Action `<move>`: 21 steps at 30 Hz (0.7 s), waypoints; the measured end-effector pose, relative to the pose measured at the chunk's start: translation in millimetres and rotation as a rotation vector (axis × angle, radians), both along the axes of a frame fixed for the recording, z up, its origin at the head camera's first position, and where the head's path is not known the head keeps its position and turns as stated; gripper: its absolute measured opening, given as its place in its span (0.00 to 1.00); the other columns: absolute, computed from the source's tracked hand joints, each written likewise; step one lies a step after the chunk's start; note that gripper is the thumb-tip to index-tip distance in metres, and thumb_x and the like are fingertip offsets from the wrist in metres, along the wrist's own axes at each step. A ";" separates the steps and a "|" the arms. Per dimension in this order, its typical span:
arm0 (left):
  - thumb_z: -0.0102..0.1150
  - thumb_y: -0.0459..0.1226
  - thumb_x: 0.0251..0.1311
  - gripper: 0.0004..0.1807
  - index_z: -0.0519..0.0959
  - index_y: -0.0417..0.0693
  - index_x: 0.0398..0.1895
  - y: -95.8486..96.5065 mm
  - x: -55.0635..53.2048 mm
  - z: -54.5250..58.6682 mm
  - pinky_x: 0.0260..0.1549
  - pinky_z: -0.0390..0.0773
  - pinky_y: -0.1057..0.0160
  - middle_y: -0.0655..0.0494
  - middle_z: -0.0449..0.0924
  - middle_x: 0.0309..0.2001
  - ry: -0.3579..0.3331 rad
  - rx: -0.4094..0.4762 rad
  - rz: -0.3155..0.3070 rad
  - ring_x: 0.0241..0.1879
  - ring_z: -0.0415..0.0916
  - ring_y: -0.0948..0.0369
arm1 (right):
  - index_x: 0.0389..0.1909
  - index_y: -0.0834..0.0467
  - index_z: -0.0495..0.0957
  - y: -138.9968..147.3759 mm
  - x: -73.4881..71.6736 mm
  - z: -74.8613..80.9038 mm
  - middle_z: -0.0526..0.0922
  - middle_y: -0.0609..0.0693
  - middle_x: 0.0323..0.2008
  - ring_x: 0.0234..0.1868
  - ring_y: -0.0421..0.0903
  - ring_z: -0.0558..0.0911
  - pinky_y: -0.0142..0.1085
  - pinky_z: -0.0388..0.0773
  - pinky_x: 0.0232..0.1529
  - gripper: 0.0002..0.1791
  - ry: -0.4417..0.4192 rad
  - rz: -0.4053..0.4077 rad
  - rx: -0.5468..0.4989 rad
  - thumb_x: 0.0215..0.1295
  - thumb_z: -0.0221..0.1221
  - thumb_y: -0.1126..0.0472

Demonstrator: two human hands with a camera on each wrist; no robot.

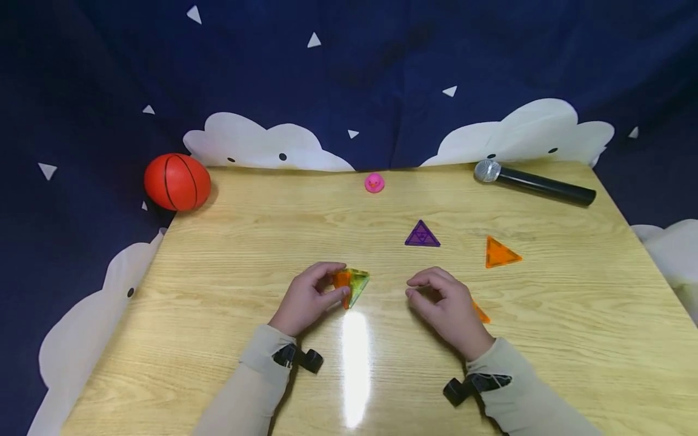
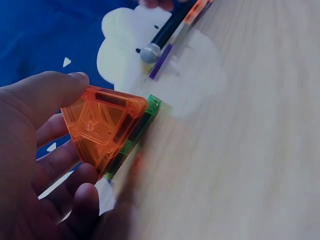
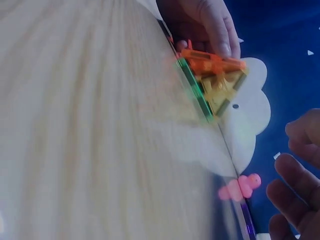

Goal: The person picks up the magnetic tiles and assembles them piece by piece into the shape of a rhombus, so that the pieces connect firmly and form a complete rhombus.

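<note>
My left hand (image 1: 304,300) pinches a small pyramid-like piece of translucent magnetic tiles by its orange triangular tile (image 2: 97,122), thumb on one side and fingers on the other. A green tile (image 3: 196,92) forms its underside, low over the wooden table, and a yellow tile (image 3: 223,91) leans up from it, meeting the orange one. To the right of this piece, my right hand (image 1: 449,307) hovers with loosely bent fingers and a gap between thumb and fingertips, holding nothing. Partly hidden beside that hand is another orange tile (image 1: 482,313).
Beyond the right hand lie a purple triangular tile (image 1: 422,236) and an orange triangular tile (image 1: 498,253). Along the far edge are a red ball (image 1: 177,183), a pink toy duck (image 1: 374,183) and a black microphone (image 1: 545,187). A dark blue curtain (image 1: 382,72) hangs behind.
</note>
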State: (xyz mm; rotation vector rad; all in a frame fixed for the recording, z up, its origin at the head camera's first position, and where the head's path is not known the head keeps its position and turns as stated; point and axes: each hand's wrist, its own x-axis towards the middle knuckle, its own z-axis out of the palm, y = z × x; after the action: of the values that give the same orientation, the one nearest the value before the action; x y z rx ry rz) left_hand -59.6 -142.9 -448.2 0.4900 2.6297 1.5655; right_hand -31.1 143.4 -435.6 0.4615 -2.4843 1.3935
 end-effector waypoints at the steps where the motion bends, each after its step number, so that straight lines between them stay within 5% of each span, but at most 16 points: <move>1: 0.71 0.37 0.60 0.23 0.80 0.49 0.60 -1.9 -2.0 0.3 0.43 0.82 0.60 0.57 0.81 0.53 0.006 -0.003 0.007 0.45 0.80 0.60 | 0.36 0.58 0.85 2.2 -0.6 0.6 0.84 0.41 0.38 0.39 0.45 0.82 0.33 0.78 0.40 0.07 0.007 -0.009 0.005 0.57 0.71 0.69; 12: 0.71 0.39 0.60 0.23 0.80 0.53 0.59 -23.9 -20.6 -1.4 0.45 0.80 0.55 0.56 0.81 0.54 -0.039 -0.026 0.133 0.47 0.79 0.55 | 0.38 0.58 0.85 27.9 -6.6 -0.6 0.84 0.44 0.39 0.38 0.42 0.82 0.32 0.81 0.37 0.06 0.018 -0.124 0.039 0.60 0.69 0.68; 21: 0.70 0.40 0.61 0.23 0.80 0.53 0.60 -32.4 -30.3 -0.4 0.41 0.78 0.56 0.55 0.82 0.49 -0.034 -0.047 0.146 0.42 0.77 0.55 | 0.39 0.60 0.85 60.9 -18.6 1.1 0.85 0.50 0.40 0.36 0.36 0.81 0.18 0.74 0.37 0.06 0.036 -0.251 0.068 0.62 0.68 0.66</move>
State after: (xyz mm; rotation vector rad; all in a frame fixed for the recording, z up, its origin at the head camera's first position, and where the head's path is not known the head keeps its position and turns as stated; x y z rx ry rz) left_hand -89.9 -175.3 -448.7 0.2720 2.7252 1.5302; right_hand -49.7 204.3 -434.5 0.1766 -2.4655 1.1963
